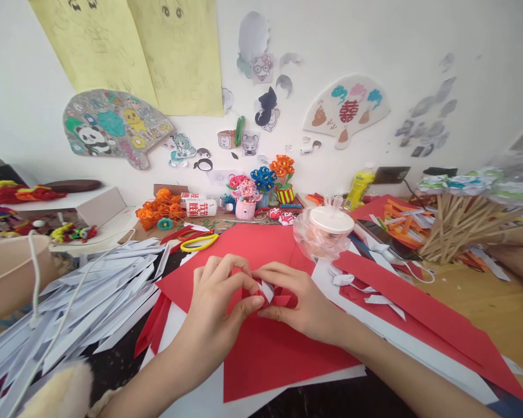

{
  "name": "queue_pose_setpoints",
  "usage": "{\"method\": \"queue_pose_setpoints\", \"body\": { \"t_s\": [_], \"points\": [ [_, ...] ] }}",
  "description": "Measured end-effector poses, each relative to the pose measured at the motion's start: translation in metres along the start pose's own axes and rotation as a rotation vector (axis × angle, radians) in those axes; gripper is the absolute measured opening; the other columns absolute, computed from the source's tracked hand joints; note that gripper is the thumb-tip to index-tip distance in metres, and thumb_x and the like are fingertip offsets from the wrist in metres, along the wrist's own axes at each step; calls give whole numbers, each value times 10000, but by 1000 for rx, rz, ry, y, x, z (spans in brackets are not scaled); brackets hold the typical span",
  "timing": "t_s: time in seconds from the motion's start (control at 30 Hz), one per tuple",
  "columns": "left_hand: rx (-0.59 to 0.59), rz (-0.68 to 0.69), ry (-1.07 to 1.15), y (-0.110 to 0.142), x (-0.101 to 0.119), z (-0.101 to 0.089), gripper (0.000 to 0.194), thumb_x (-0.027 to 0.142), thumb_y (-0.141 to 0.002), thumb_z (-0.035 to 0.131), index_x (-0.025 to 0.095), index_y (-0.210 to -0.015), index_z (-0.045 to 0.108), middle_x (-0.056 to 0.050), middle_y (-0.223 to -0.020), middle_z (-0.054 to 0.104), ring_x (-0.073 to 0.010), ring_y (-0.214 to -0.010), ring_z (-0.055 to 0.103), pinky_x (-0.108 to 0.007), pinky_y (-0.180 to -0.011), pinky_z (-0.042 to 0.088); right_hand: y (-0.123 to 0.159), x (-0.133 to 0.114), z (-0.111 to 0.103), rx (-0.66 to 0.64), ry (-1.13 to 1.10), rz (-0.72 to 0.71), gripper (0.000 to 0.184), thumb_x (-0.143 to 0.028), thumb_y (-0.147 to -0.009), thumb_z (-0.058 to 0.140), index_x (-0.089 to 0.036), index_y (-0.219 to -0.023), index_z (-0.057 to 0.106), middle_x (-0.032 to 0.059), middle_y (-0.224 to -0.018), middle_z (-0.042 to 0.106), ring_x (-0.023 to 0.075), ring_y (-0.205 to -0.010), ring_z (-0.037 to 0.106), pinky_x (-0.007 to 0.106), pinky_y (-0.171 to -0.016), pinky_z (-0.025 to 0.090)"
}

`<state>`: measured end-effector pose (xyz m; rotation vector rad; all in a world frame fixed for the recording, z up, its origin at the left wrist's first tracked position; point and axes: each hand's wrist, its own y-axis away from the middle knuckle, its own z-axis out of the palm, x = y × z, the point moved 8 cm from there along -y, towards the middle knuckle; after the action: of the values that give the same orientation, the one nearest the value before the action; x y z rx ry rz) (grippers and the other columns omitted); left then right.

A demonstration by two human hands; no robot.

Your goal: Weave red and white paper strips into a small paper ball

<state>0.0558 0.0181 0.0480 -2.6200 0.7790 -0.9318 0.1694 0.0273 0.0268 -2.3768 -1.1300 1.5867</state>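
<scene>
My left hand (220,305) and my right hand (300,302) meet over a large red paper sheet (265,354). Both pinch a small folded piece of red and white paper (270,293) between fingertips and thumbs. The fingers of each hand are curled closed around that piece. Most of the folded piece is hidden behind my fingers.
A heap of white paper strips (91,296) lies at the left. Yellow-handled scissors (198,241), a glue bottle (200,207) and paper flowers in pots (261,186) stand behind. A plastic-wrapped white cup (326,229) sits at centre right. Wooden sticks (457,223) and another person's arm (518,255) are at the right.
</scene>
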Motion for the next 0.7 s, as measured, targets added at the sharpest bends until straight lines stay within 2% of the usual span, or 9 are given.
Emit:
{"method": "queue_pose_setpoints", "body": {
  "t_s": [0.13, 0.23, 0.4, 0.53, 0.7],
  "points": [
    [62, 60, -129, 3, 9, -1, 185, 164, -912, 435, 206, -749, 511, -41, -949, 594, -221, -835, 465, -373, -716, 313, 2, -1, 1, 16, 37, -53, 320, -302, -877, 659, -219, -1183, 618, 74, -1113, 610, 197, -975, 603, 319, -844, 505],
    [113, 92, -179, 5, 14, -4, 171, 147, -910, 442, 209, -769, 516, -44, -967, 601, -222, -838, 472, -374, -714, 305, 3, -3, -1, 44, 41, -77, 338, -282, -880, 656, -224, -1208, 599, 75, -1138, 606, 199, -1001, 601, 318, -862, 504],
    [106, 66, -153, 5, 11, -3, 174, 199, -930, 461, 215, -774, 535, -41, -979, 597, -222, -853, 477, -377, -734, 320, 3, -5, -3, 53, 42, -75, 342, -281, -880, 659, -209, -1210, 603, 75, -1088, 615, 184, -953, 611, 302, -841, 508],
    [116, 29, -135, 4, 9, -4, 192, 208, -928, 452, 208, -751, 525, -38, -942, 594, -219, -832, 469, -364, -705, 311, 3, -6, -2, 43, 52, -101, 322, -297, -898, 633, -219, -1209, 600, 75, -1110, 612, 189, -985, 609, 308, -858, 504],
    [56, -67, 45, 1, -1, -6, 229, 374, -922, 514, 233, -755, 582, -19, -919, 566, -226, -882, 478, -401, -807, 330, 2, 0, -1, 22, 23, -19, 313, -352, -874, 661, -192, -1141, 629, 70, -1021, 621, 180, -884, 601, 299, -787, 505]
  ]
}}
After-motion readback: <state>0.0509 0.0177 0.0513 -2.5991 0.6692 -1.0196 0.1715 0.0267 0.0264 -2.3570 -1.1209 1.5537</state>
